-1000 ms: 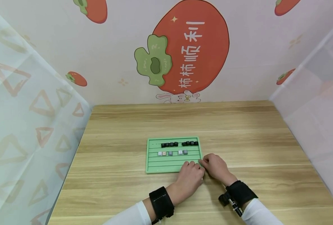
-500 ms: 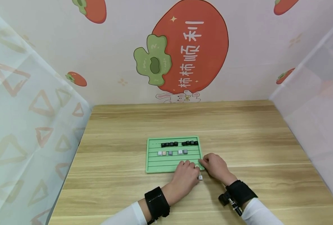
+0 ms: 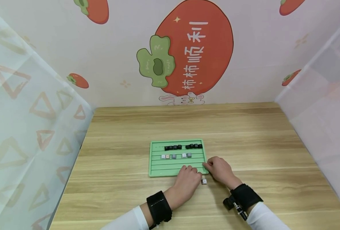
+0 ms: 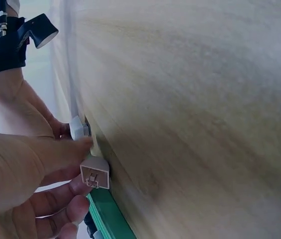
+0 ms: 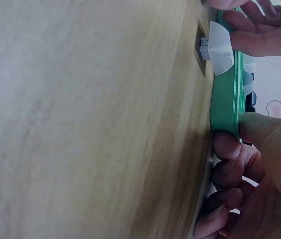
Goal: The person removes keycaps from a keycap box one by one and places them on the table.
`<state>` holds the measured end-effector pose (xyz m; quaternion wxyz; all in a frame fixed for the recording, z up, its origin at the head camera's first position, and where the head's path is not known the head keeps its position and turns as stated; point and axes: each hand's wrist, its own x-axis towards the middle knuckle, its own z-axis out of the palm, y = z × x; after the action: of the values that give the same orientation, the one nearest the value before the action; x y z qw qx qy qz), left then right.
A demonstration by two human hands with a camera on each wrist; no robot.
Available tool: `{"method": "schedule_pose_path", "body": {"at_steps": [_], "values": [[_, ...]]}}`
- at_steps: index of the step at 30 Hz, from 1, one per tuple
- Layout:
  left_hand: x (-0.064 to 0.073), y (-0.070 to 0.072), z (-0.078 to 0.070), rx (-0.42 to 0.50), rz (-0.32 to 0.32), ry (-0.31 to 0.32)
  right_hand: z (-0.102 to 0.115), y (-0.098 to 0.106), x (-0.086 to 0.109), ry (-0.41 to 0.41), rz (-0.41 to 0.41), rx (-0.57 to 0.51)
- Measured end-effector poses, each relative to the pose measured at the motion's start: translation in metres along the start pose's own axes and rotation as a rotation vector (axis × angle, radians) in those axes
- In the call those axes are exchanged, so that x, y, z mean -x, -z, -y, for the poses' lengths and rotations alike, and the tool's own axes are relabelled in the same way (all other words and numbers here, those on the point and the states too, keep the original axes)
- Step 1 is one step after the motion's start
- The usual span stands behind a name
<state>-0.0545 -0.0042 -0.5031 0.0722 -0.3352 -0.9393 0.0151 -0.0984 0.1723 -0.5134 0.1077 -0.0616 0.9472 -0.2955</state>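
Observation:
My left hand point(image 3: 186, 182) is just in front of the green tray point(image 3: 161, 172). In the left wrist view its thumb and fingertips pinch a pale keycap point(image 4: 95, 174), hollow underside toward the camera; the hand hides this keycap in the head view. Another white keycap point(image 3: 204, 181) lies on the table between my hands, close to the tray's front edge. My right hand point(image 3: 222, 172) grips the tray's near right corner, thumb on the rim and curled fingers low at its side, as the right wrist view shows.
The tray has ridged rows: black keycaps point(image 3: 175, 147) in the far row, several white, grey and beige keycaps point(image 3: 174, 156) in a nearer one. It lies on a wooden table point(image 3: 115, 143) with printed sheets point(image 3: 115, 64) at the back and sides.
My left hand has moved left and slightly toward me, leaving the white keycap uncovered on the table. My right hand has stayed at the tray's corner.

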Motion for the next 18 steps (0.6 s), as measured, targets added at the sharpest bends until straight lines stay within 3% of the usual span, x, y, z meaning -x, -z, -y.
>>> {"method": "schedule_pose_path", "body": {"at_steps": [6,18], "values": [[0.001,0.002,0.002,-0.033,0.017,0.003,-0.001,0.0,0.0,-0.008,0.0,0.003],[0.006,0.011,0.003,-0.056,0.12,0.007,0.0,-0.001,0.0,0.0,0.001,0.0]]}}
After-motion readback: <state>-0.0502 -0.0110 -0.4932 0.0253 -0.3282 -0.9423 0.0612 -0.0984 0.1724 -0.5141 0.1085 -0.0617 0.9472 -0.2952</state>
